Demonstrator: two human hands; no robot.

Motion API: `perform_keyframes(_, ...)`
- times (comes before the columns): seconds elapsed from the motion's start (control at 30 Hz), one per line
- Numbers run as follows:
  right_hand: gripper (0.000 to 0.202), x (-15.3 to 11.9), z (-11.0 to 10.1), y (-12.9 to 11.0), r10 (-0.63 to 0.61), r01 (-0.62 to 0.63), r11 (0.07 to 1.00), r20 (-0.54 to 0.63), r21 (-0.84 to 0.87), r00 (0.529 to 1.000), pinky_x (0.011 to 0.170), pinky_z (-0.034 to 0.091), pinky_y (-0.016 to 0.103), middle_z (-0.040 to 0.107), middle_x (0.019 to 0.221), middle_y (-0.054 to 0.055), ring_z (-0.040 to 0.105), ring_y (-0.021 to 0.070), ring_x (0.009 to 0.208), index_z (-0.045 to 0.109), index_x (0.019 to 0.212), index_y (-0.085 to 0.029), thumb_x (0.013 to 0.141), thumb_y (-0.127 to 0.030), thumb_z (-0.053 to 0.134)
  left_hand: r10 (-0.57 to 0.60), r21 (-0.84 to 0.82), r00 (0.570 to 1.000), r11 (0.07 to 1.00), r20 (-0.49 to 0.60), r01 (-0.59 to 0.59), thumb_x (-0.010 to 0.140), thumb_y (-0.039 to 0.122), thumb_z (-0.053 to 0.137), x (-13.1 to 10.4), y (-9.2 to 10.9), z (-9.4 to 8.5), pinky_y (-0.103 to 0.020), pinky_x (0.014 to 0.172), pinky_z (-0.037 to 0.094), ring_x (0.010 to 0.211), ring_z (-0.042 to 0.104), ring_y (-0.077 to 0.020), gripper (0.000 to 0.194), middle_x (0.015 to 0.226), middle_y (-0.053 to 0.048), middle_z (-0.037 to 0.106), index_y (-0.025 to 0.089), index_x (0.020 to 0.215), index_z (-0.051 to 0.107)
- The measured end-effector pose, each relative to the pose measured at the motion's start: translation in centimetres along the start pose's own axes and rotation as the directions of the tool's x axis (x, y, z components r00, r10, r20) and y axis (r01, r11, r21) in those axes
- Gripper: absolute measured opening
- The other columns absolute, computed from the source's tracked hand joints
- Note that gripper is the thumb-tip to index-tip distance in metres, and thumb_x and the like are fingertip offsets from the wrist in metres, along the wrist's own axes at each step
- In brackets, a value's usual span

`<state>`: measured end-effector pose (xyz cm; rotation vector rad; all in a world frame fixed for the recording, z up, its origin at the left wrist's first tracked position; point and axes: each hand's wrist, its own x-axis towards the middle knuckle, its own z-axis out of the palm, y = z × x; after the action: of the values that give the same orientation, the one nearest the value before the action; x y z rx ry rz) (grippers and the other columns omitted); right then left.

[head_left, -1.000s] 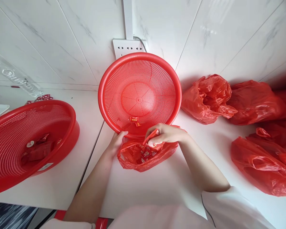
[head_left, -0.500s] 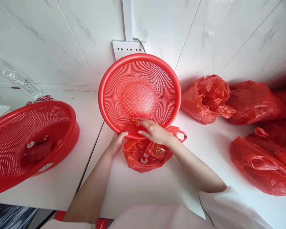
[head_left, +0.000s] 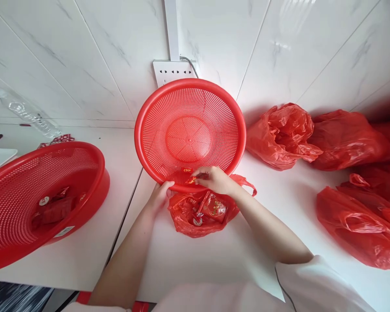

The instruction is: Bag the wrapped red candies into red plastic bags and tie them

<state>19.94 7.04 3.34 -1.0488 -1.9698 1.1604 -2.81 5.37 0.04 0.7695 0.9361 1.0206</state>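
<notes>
A red plastic mesh basket stands tilted toward me against the wall. My left hand grips its lower rim, thumb on top. My right hand is inside the basket near the low rim, its fingers pinched on a small red packet with yellow print. Another red packet lies just behind the fingers. Below the rim, an open red plastic bag sits on the table, holding several red wrapped packets; one of its handles stands up at the right, by my right wrist.
A second red mesh basket with several red packets inside tilts at the left. Filled red plastic bags line the right side of the white table. A clear plastic bottle and a power socket strip are at the back.
My right hand's fingers have curled from outstretched into a pinch over a packet at the low rim. My left hand keeps its hold on the basket. The view has shifted slightly.
</notes>
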Motion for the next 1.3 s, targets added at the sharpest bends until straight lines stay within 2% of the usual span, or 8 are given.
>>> perform_keyframes(0.13,0.022,0.1,-0.2,0.6,0.146,-0.137,0.971,-0.031,0.198,0.989,0.069,0.052,0.027,0.069,0.08,0.003,0.066,0.0154,0.073,0.065,0.095,-0.014,0.078,-0.026,0.064,0.009,-0.017,1.0,1.0,0.022,-0.009,0.078,0.024,0.061,0.0,0.0,-0.1,-0.04,0.088,0.054,0.105,0.065,-0.029,0.046,0.12,-0.015,0.065,0.012,0.123,0.056)
perform_keyframes(0.4,0.015,-0.2,-1.4,0.0,0.153,-0.148,0.959,0.0,0.243,0.988,0.063,0.049,0.023,0.063,0.072,-0.001,0.06,0.0116,0.064,0.065,0.086,-0.016,0.081,-0.027,0.057,0.022,0.02,1.0,1.0,-0.003,-0.022,0.078,0.022,0.062,-0.1,0.0,0.0,-0.041,0.087,0.055,0.106,0.065,-0.0301,0.043,0.119,-0.015,0.066,0.013,0.12,0.058)
perform_keyframes(0.53,0.022,-0.9,-2.4,-1.3,0.098,-0.15,0.947,0.189,0.285,0.977,0.067,0.051,0.025,0.065,0.078,0.001,0.062,0.012,0.067,0.065,0.092,-0.015,0.086,-0.033,0.055,0.028,0.017,1.0,0.999,0.006,-0.029,0.078,0.024,0.061,0.0,-0.1,0.0,-0.041,0.085,0.055,0.108,0.064,-0.0309,0.044,0.122,-0.015,0.064,0.013,0.121,0.057)
perform_keyframes(0.67,0.027,-1.6,-2.8,-2.8,0.044,-0.13,0.98,0.475,0.151,0.879,0.07,0.053,0.026,0.07,0.09,0.005,0.067,0.0152,0.076,0.067,0.102,-0.015,0.087,-0.036,0.057,0.034,0.016,0.999,0.999,0.015,-0.034,0.078,0.025,0.061,0.1,-0.2,-0.1,-0.042,0.085,0.055,0.108,0.064,-0.0315,0.045,0.121,-0.016,0.065,0.012,0.121,0.058)
perform_keyframes(0.8,0.026,-1.2,-1.4,-2.4,-0.032,0.06,0.987,0.186,-0.147,0.982,0.081,0.05,0.03,0.071,0.098,0.005,0.066,0.017,0.087,0.068,0.102,-0.018,0.092,-0.033,0.05,0.035,0.02,0.999,0.999,0.009,-0.035,0.077,0.024,0.062,0.1,-0.2,-0.1,-0.041,0.087,0.054,0.106,0.065,-0.0303,0.047,0.118,-0.015,0.067,0.011,0.122,0.057)
perform_keyframes(0.9,0.034,-0.3,0.6,-0.5,-0.101,0.089,0.929,-0.015,-0.36,0.995,0.097,0.044,0.039,0.063,0.123,0.011,0.058,0.0224,0.113,0.059,0.123,-0.018,0.095,-0.031,0.045,-0.051,0.073,0.999,0.996,-0.002,0.051,0.076,0.024,0.064,-0.2,-0.1,0.0,-0.041,0.084,0.055,0.102,0.067,-0.0305,0.048,0.111,-0.015,0.07,0.011,0.122,0.057)
perform_keyframes(1.07,0.058,0.8,2.6,2.2,-0.008,0.031,0.878,0.051,-0.477,0.999,0.11,0.029,0.054,0.032,0.152,0.017,0.032,0.0305,0.139,0.032,0.147,-0.016,0.096,-0.042,0.041,-0.095,0.076,0.995,0.992,-0.025,0.096,0.076,0.023,0.064,-0.5,-0.2,0.4,-0.042,0.077,0.057,0.092,0.07,-0.031,0.05,0.098,-0.013,0.073,0.013,0.124,0.056)
perform_keyframes(1.3,0.027,0.3,1.5,1.2,-0.081,0.084,0.904,0.023,-0.419,0.996,0.088,0.048,0.033,0.068,0.107,0.009,0.064,0.02,0.099,0.062,0.116,-0.02,0.094,-0.03,0.049,-0.093,0.045,0.996,0.995,-0.018,0.093,0.078,0.024,0.062,-0.3,0.1,0.4,-0.04,0.075,0.058,0.091,0.07,-0.03,0.052,0.108,-0.015,0.071,0.011,0.127,0.052)
